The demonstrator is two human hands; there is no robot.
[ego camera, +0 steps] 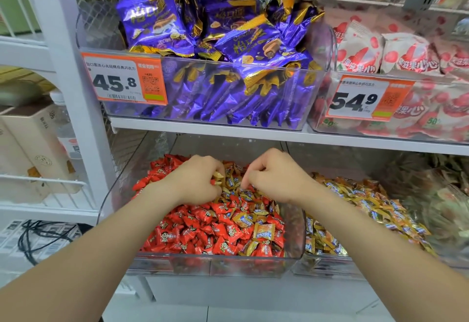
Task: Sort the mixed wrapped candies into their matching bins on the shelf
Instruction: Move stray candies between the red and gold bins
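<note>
Head | left hand point(195, 182) fingers curled round gold candies point(218, 177) | right hand point(274, 177) fingers pinching gold candies

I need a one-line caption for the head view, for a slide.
Left hand holds gold candies while right hand reaches into mixed red candies in the clear bin.

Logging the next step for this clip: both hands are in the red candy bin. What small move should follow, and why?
Probably carry the left hand, whose fingers pinch gold candies, over to the gold bin on the right and release them there. Gold wrappers do not belong among the red candies, and that bin holds matching ones.
</note>
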